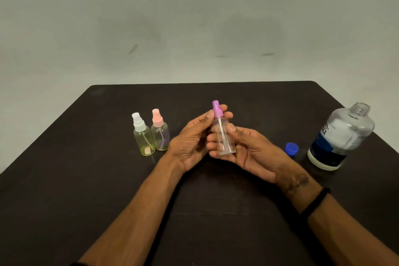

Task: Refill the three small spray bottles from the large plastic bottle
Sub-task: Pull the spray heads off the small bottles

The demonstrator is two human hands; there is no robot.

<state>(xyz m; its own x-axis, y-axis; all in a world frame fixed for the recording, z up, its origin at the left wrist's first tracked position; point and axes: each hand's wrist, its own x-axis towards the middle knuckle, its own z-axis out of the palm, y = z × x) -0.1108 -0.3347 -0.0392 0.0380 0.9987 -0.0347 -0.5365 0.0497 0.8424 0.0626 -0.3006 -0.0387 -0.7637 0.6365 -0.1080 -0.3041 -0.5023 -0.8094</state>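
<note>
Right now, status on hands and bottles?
Both hands, left and right, hold purple-capped spray bottle. Large bottle uncapped, right. Nothing between.

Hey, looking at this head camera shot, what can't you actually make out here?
- Purple-capped spray bottle: its back and part of its base are hidden by the left hand and right hand; liquid level unclear.
- Large bottle: label text is cut short and blurred by wide-angle distortion.
- Small patch inside the white-capped bottle: too small to identify.
- Table: near corners cut off by the frame edges.
</note>
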